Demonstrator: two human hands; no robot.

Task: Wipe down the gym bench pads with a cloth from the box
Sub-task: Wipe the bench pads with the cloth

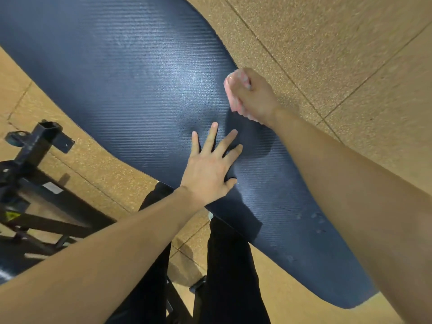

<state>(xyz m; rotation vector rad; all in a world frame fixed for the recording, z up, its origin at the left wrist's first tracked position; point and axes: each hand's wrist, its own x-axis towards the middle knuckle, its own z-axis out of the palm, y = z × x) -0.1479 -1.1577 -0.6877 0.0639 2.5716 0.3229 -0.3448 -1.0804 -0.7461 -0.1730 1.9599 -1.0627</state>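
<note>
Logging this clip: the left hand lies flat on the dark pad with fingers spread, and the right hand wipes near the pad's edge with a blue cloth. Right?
Not quite. In the head view the cloth in the right hand is pink, not blue. The left hand does lie flat on the dark pad.

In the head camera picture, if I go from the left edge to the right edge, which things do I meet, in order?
Black metal frame → left hand, flat on the dark blue pad → pink cloth → right hand gripping that cloth → speckled tan floor.
</note>
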